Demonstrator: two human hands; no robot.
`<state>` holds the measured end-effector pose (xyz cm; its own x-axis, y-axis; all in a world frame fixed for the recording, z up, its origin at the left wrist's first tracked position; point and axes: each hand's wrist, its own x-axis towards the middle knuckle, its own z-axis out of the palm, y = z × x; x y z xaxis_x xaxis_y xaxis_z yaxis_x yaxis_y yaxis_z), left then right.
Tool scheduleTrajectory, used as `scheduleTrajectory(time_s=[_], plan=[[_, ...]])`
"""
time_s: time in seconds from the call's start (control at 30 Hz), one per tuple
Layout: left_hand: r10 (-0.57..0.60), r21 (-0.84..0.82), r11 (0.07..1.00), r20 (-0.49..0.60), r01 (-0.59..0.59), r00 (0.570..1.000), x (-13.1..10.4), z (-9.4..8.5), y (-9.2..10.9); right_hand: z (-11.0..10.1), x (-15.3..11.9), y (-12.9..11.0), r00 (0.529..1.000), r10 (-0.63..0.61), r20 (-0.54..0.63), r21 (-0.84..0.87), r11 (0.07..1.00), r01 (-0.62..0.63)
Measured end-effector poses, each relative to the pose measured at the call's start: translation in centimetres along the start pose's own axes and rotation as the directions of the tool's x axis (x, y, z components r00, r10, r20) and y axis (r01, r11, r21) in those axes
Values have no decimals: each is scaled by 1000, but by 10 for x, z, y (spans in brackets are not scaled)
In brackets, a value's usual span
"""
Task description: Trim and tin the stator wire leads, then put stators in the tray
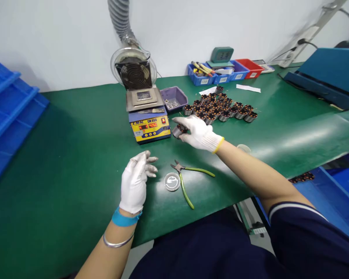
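My right hand (200, 132), in a white glove, grips a motor stator (178, 131) with a metal ring and dark top, just right of the solder pot (151, 130). My left hand (135, 180), also gloved, hovers over the mat with fingers loosely bent and apart; nothing shows in it. To its right stands a small round dish (171, 182) of clear liquid. Beside the dish lie cutting pliers (181, 170) with green handles, spread apart. Behind my right hand several more stators (218, 106) with copper windings stand in a cluster.
A fan (135, 74) with a grey duct (119, 17) rises behind the solder pot. A purple bin (174, 99) holds metal scraps. Blue bins (200, 79), a red bin (250, 68) and a clock (222, 55) line the wall. Blue trays (8, 104) stand left.
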<state>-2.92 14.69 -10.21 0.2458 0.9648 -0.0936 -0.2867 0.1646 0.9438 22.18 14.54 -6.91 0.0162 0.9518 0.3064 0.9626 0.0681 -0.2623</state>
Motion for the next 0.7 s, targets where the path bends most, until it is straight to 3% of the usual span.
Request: scheduleTrajectory(time_s=[0.1, 0.17, 0.23, 0.27, 0.37, 0.43, 0.53, 0.7], plan=[[-160, -19, 986, 134, 164, 978, -8, 4, 3, -9, -38, -30, 961, -258, -97, 266, 924, 275], [-328, -22, 935, 321, 353, 889, -12, 6, 4, -8, -53, -48, 904, -400, -153, 340, 837, 428], [-390, -35, 892, 442, 450, 808, -15, 7, 6, -4, -60, -63, 857, -462, -228, 360, 778, 515], [-376, -66, 891, 449, 449, 811, -16, 7, 8, -2, -60, -68, 843, -461, -278, 347, 770, 535], [-260, -198, 922, 318, 332, 912, -17, 8, 11, 4, -59, -75, 804, -405, -435, 233, 812, 535], [-205, -243, 933, 245, 265, 947, -17, 10, 12, 6, -58, -75, 766, -413, -493, 158, 823, 545], [-186, -276, 928, 242, 251, 952, -18, 12, 11, 8, -58, -74, 745, -443, -499, 106, 822, 560], [-274, -365, 861, 250, 353, 929, -20, 8, 18, 3, -56, -80, 783, -382, -491, 131, 856, 500]])
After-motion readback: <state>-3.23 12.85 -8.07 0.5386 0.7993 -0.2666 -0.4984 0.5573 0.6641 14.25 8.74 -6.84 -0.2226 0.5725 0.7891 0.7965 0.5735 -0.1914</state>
